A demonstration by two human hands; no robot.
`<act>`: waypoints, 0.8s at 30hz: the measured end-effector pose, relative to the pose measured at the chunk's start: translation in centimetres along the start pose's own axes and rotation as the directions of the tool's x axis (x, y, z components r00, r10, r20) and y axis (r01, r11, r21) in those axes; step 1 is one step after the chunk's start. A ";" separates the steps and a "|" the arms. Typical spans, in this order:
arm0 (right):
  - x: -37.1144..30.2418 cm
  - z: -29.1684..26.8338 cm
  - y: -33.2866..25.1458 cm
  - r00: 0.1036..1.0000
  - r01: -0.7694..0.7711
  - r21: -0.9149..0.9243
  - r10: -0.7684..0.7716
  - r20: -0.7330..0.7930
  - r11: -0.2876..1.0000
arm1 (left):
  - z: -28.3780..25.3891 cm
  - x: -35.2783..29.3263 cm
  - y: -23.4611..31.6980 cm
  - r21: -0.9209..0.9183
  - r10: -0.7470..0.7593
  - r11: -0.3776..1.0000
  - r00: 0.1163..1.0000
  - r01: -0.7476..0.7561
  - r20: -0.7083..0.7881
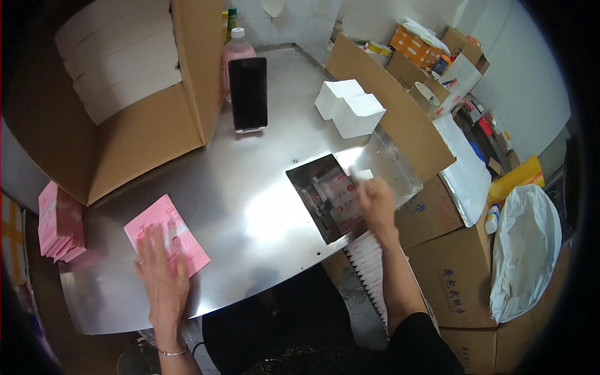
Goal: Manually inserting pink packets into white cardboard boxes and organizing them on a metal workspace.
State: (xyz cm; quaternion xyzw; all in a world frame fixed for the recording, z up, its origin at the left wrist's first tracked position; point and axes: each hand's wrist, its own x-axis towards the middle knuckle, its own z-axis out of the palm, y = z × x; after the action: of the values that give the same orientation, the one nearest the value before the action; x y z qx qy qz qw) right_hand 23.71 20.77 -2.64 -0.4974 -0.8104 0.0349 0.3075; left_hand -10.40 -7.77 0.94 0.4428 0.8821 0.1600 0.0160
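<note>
My left hand [162, 269] lies flat on a pink printed paper packet [194, 247], its fingers spread, on the left part of the metal table [250, 169]. My right hand [378, 203] is closed at the right edge of a dark rectangular opening [319, 215] in the tabletop. A small whitish thing [360, 174] shows at its fingertips, partly blurred; I cannot tell what it is. Inside the opening lies another pink printed packet [337, 190], partly covered by my right hand. Two white stacks of folded paper [353, 109] stand beyond it.
A large open carton [147, 128] with white paper bundles stands at the left. Pink packets [59, 225] are stacked at the left edge. A phone [249, 94] stands upright before a bottle [237, 47]. Cartons [450, 275] and a white bag [528, 250] are at the right.
</note>
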 end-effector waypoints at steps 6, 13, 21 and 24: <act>12.8 -5.0 -1.8 0.829 0.041 0.014 -0.026 -0.559 0.999 | -1.2 -0.8 -2.4 -0.024 0.029 0.999 0.992 -0.033 -0.120; 17.7 1.9 -0.3 0.937 0.160 -0.402 -0.267 -0.226 0.902 | 1.2 -0.7 -2.6 -0.241 0.051 0.964 0.964 -0.116 -0.260; 24.9 4.0 -0.3 0.922 0.201 -0.325 -0.291 -0.256 0.924 | 0.8 -0.6 -2.2 -0.235 -0.030 0.972 0.980 -0.017 -0.195; 25.7 5.2 -0.1 0.985 0.126 -0.182 -0.101 0.141 0.975 | 1.4 -0.6 -2.1 -0.264 -0.102 0.963 0.978 0.052 -0.182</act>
State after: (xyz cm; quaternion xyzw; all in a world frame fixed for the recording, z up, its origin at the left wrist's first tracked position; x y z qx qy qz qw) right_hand 12.77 43.33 5.16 -0.4742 -0.8555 -0.0279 0.2063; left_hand -11.46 -9.05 -1.14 0.3845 0.8677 0.3150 -0.0063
